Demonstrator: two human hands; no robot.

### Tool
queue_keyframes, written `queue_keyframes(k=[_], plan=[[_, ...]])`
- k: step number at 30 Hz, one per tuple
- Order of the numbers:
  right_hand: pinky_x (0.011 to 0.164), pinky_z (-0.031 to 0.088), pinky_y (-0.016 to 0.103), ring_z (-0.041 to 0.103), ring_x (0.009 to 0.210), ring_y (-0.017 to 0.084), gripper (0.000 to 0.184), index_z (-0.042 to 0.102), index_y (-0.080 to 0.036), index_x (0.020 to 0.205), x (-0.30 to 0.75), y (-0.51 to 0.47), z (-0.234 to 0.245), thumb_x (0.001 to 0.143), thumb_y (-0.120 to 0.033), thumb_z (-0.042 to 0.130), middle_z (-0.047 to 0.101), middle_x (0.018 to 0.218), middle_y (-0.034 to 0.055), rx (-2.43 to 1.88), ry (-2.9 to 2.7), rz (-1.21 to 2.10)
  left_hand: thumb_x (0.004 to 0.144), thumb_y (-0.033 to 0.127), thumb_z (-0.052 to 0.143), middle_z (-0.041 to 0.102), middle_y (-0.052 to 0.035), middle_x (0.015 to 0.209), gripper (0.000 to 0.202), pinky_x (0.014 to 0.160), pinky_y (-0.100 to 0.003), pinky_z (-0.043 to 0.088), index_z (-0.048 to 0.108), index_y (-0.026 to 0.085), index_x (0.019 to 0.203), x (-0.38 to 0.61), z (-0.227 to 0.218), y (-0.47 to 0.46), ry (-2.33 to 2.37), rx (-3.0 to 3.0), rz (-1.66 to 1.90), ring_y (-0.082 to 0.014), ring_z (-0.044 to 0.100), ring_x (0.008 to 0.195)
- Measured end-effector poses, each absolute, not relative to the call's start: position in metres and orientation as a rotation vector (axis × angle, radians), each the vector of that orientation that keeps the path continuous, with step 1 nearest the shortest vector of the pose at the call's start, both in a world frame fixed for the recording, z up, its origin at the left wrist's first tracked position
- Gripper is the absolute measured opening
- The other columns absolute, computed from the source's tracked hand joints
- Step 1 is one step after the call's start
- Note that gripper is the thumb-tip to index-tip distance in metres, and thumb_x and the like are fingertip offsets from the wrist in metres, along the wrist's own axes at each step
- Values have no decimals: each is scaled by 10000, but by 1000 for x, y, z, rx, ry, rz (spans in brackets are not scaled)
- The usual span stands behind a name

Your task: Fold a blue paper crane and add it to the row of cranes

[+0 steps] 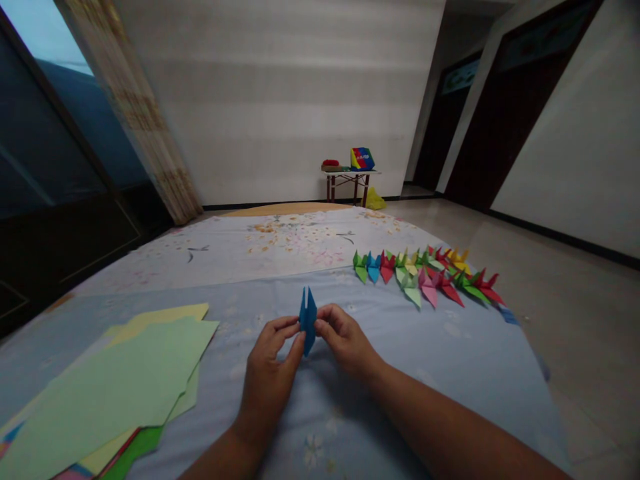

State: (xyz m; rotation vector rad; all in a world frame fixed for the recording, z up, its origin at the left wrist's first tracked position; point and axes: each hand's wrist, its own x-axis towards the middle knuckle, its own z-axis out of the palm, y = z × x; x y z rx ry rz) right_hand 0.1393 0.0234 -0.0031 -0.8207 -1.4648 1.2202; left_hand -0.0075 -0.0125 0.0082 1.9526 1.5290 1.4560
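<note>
A piece of folded blue origami paper [309,320] stands upright between my hands, narrow and kite-shaped with a split at its top. My left hand [274,357] pinches its left side with thumb and fingers. From the right, my right hand [346,339] grips its edge, with the fingers curled and the thumb against the paper. Both hands are just above the blue flowered cloth [320,427]. Over to the right, several finished paper cranes [429,285] in green, red, pink, yellow and blue sit in rows.
A loose stack of coloured paper sheets [125,373], pale green on top, lies at the left. Beyond the round table stands a small side table [350,175] bearing a multicoloured box [362,159]. A yellow bag [374,199] rests on the floor by it.
</note>
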Motion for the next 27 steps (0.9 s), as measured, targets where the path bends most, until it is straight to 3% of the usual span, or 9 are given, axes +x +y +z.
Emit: queue_keyframes(k=[7,12,20,24,27], plan=[[677,468,268,550,693,128,256,535,-188,820,137,24,-3,780,-436,587,580,750,-6,-778,-1375,1294,805,325,580,663,-33,953,196,864,-347,465,640,233,968,-5,12,-17,1510,1817,1427,-193,610,905],[683,453,269,542,689,125,265,541,-181,815,137,25,-4,774,-437,593,576,735,-6,-766,-1376,1312,765,350,623,669,-46,979,315,844,-339,481,574,199,1037,-6,7,-12,1429,1505,1448,-199,624,929],[665,428,269,519,672,119,268,536,-176,809,138,26,-6,777,-437,587,553,721,-13,-778,-1395,1292,742,398,625,703,-44,841,302,759,-300,504,636,157,924,-8,14,-6,1374,1286,1292,-197,656,803],[675,412,275,509,681,120,282,529,-173,812,139,26,-6,772,-446,589,543,732,-12,-775,-1402,1310,735,407,626,675,-66,996,299,801,-301,486,644,160,903,-9,11,-5,1364,1350,1359,-219,619,946],[674,401,276,499,682,120,293,528,-171,814,138,27,-7,771,-454,589,538,730,-12,-778,-1415,1326,754,388,613,684,-52,961,284,804,-297,482,637,164,927,-9,10,-4,1308,1325,1317,-195,630,894]])
